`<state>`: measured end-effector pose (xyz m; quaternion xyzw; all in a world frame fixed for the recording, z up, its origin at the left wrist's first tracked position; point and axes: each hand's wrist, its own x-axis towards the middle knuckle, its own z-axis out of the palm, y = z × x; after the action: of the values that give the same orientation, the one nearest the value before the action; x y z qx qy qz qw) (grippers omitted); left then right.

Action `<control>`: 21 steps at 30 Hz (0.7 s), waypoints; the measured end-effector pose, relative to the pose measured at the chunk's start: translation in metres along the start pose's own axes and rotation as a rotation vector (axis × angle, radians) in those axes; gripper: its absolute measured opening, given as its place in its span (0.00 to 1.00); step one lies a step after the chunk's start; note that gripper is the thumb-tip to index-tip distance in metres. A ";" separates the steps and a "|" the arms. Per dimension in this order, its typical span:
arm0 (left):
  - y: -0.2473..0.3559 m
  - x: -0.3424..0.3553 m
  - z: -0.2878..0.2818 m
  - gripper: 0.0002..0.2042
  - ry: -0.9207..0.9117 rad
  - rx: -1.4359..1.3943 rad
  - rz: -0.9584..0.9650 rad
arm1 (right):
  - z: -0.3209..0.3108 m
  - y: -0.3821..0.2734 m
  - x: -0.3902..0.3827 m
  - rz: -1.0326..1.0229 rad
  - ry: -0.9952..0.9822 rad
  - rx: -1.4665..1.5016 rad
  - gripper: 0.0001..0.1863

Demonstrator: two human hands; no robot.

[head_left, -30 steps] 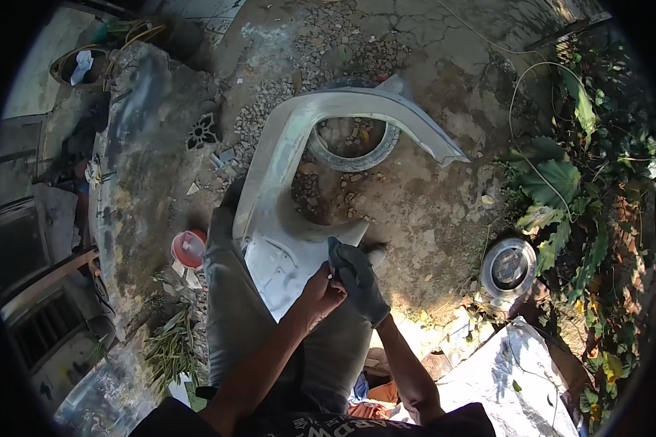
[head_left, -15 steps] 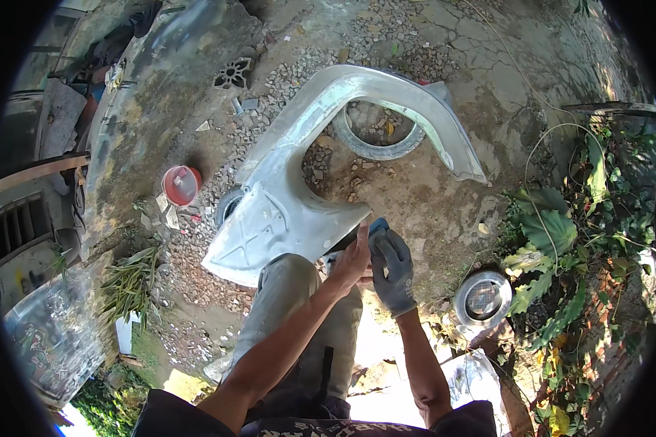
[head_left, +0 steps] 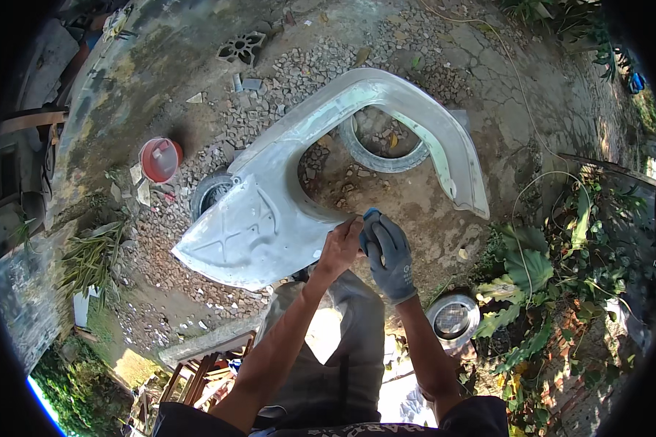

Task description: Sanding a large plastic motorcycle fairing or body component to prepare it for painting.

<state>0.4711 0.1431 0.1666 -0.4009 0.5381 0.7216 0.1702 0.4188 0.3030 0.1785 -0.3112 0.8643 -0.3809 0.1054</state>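
Note:
A large curved vehicle body panel (head_left: 233, 233), bare grey-white and shaped like a fender with a wide wheel arch, lies propped on tyres in front of me. My left hand (head_left: 339, 249), ungloved, has its fingers closed on the panel's pointed near-right corner, which it partly covers. Right beside it is my right hand (head_left: 389, 258) in a grey work glove. Its fingers are curled round a small blue pad (head_left: 370, 213), held against or very close to that same corner; whether the pad touches the metal I cannot tell.
One tyre (head_left: 210, 195) shows under the panel's left edge, another tyre (head_left: 386, 162) inside the arch. A red bucket (head_left: 160, 160) stands left on rubble. A round metal-rimmed object (head_left: 453, 320) lies right, near leafy plants (head_left: 528, 269). A patterned vent block (head_left: 242, 48) lies farther off.
My left hand has shifted up onto the panel's corner, and my right hand stays close to it with the blue pad. The view has shifted, and my knee no longer overlaps the panel.

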 end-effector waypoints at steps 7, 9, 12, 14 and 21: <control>0.005 0.055 -0.022 0.24 -0.012 -0.399 -0.157 | 0.019 0.037 0.067 -0.073 -0.187 0.041 0.17; 0.006 0.081 -0.020 0.24 0.017 -0.402 -0.154 | 0.029 0.064 0.086 -0.101 -0.196 0.036 0.15; 0.005 0.117 -0.012 0.26 0.070 -0.253 -0.127 | 0.031 0.095 0.121 -0.196 -0.264 -0.099 0.16; 0.000 0.145 -0.004 0.25 0.057 -0.180 -0.048 | 0.028 0.113 0.140 -0.179 -0.251 -0.100 0.16; 0.009 0.192 0.018 0.23 -0.021 -0.038 0.050 | 0.019 0.173 0.173 0.031 -0.208 0.213 0.17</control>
<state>0.3391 0.1206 0.0280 -0.3829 0.5322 0.7400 0.1502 0.2118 0.2736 0.0493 -0.3226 0.8081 -0.4346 0.2326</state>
